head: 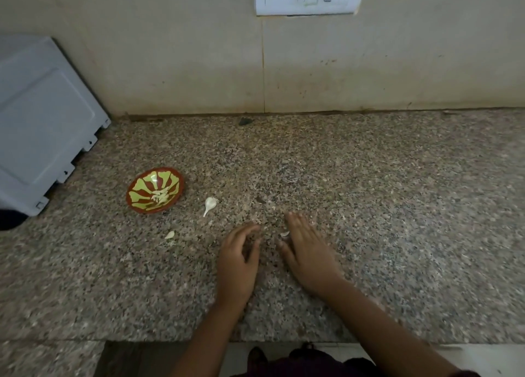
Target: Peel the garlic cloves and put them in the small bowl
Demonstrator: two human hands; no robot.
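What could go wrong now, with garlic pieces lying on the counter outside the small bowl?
1. The pale piece lies right beside the right hand. A careless sweep could flick it away, and it would be hard to find on the speckled granite counter.
2. The garlic clove and the smaller piece sit outside the small bowl, away from the left hand. They might be overlooked or mistaken for peel.

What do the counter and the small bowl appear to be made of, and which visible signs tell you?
The counter: likely granite, from its speckled brown, grey and black grains. The small bowl: glossy, perhaps glazed ceramic or melamine; a highlight shows on its red-and-yellow pattern.
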